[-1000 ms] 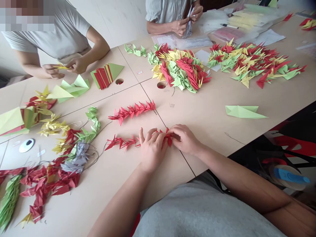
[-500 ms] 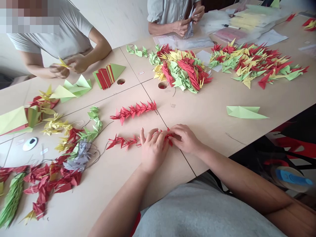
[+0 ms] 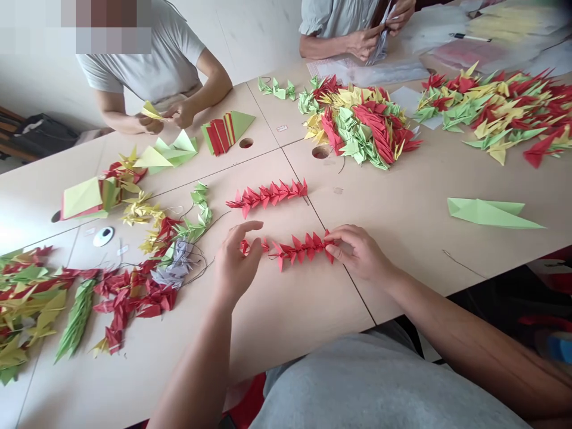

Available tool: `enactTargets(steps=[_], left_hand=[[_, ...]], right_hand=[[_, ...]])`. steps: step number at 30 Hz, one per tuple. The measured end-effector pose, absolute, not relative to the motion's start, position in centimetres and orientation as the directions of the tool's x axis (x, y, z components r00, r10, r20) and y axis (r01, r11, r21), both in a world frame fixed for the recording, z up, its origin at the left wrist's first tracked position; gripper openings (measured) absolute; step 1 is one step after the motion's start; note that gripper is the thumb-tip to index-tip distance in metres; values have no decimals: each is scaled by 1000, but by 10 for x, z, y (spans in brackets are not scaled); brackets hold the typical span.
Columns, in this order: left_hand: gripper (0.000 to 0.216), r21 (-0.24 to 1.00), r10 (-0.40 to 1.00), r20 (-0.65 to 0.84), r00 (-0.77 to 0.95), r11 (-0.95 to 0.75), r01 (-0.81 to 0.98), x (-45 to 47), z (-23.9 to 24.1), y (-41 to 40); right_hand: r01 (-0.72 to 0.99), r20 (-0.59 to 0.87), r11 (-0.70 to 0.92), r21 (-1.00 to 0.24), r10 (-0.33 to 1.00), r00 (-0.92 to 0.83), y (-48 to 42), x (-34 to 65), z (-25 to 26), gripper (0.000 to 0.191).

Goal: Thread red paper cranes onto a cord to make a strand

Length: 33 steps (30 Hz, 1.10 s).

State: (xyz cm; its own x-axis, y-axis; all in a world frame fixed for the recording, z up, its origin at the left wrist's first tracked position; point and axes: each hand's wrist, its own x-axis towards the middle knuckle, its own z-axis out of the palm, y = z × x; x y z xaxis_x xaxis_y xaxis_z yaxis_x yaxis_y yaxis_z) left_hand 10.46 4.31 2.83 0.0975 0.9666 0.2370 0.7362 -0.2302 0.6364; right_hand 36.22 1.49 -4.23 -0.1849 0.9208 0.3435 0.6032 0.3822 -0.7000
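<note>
My right hand (image 3: 364, 253) pinches the right end of a string of red folded-paper cranes (image 3: 306, 247) lying on the table in front of me. Over the string's left end hovers my left hand (image 3: 238, 259), thumb and fingers apart, partly hiding the last red crane. Whether it touches that crane I cannot tell. A second string of red cranes (image 3: 270, 195) lies just beyond, roughly parallel. To the left, a strand of green cranes (image 3: 200, 208) and a clump of grey cranes (image 3: 174, 262) trail dark thread.
Large heaps of mixed cranes (image 3: 366, 122) sit at the back and right. A green folded sheet (image 3: 489, 213) and a threaded needle (image 3: 465, 263) lie right. A white oval disc (image 3: 103, 236) and red strands (image 3: 120, 298) are left. Two people fold paper across the table (image 3: 277, 322).
My left hand has moved left off the middle of the red string, its fingers spreading, so more cranes show. My right hand stays at the right end. The view has swung left.
</note>
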Motion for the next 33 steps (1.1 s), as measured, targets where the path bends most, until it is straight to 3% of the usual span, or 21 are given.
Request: enactTargets(steps=[5,8,11,19,24,33], left_hand=[[24,553,933,306,187,-334,763,81,-2,35],[25,473,887,394,242,-422,773,78,-15,32],[19,469,881,416,226,-421,776,73,-19,33],[14,431,844,415,339,-510,744,72,-19,35],[15,417,803,394,447,-590,692,80,-24,29],[12,429,806,372,459,-588,686,87,-27,32]], right_hand=[[612,397,403,-680,905,-155,13,362,-41,16],[673,465,433,-599,873,-148,13,358,-33,14],[716,480,456,-529,856,-191,15,345,-19,12],[718,313,521,-462,853,-418,32,297,-3,10],[731,216,498,-466,865,-452,38,293,-2,11],[726,148,484,-488,866,-478,38,297,-8,10]])
